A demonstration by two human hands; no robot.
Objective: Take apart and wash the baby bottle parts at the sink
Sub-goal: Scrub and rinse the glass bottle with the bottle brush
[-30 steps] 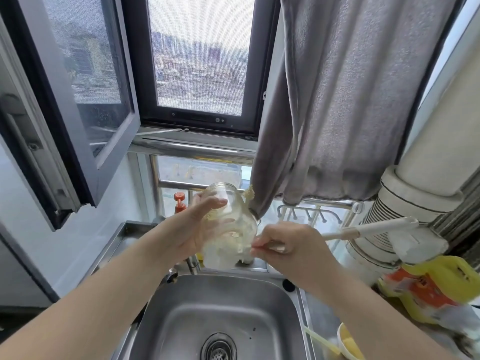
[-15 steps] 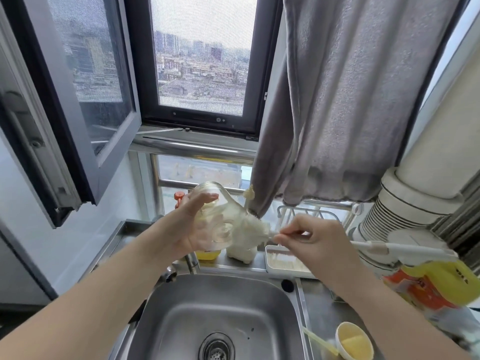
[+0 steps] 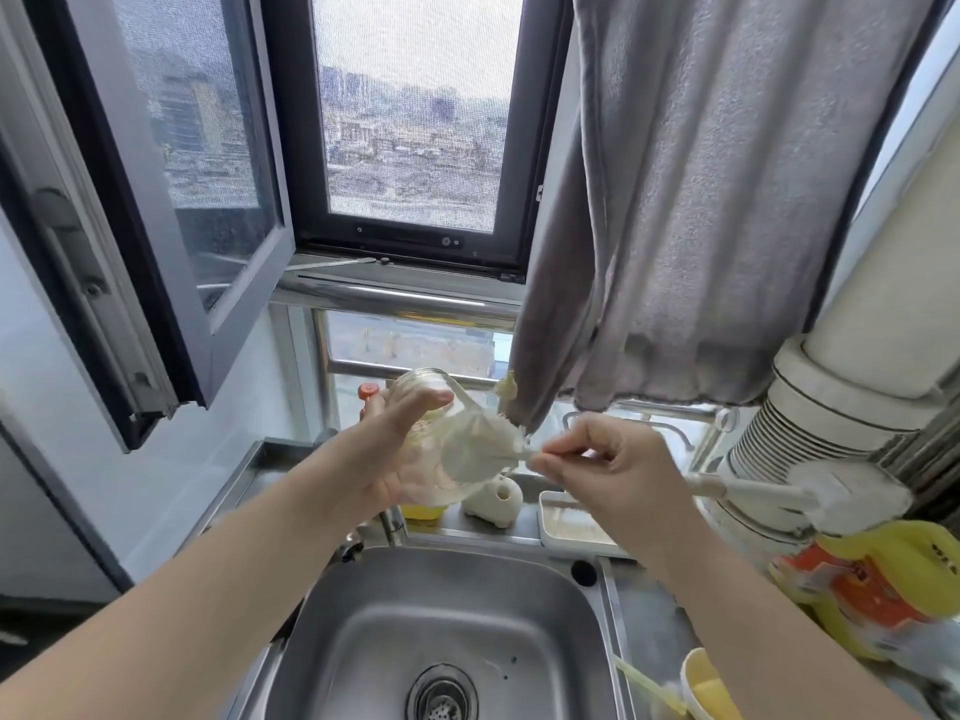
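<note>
- Bottle (image 3: 434, 433): clear glass body, held up over the sink (image 3: 452, 615), tilted, base toward the window, mouth toward my right side.
- Left hand (image 3: 395, 459): fingers curled round the bottle's far side, thumb across the near side pointing right. Firm wrap, not a pinch.
- Bottle brush (image 3: 748, 493): foamy, pale head (image 3: 483, 449) sits at and partly inside the bottle mouth. White handle runs right, past my hand, out to a blurred white end near the stacked white rings.
- Right hand (image 3: 618, 470): thumb and forefinger pinch the thin brush shaft just outside the bottle mouth; other fingers bent in loosely above it. Whether the palm bears on the handle, cannot tell.
- Both hands close together, just apart, both raised well above the basin.
- Sink: steel, drain strainer (image 3: 441, 693) at centre bottom.
- Behind the sink on the bench: small white holder (image 3: 496, 504) with a hole, a white tray (image 3: 566, 527) to its right, something yellow (image 3: 423, 511) under my left hand, mostly hidden.
- Orange cap (image 3: 368, 391) shows just behind my left fingers.
- Grey towel (image 3: 701, 200) hangs above right, lower corner near the bottle mouth.
- Yellow cup (image 3: 706, 688) at the right edge of the sink; yellow and orange packet (image 3: 878, 589) farther right.
- Window (image 3: 415, 122) ahead, left pane swung open.
</note>
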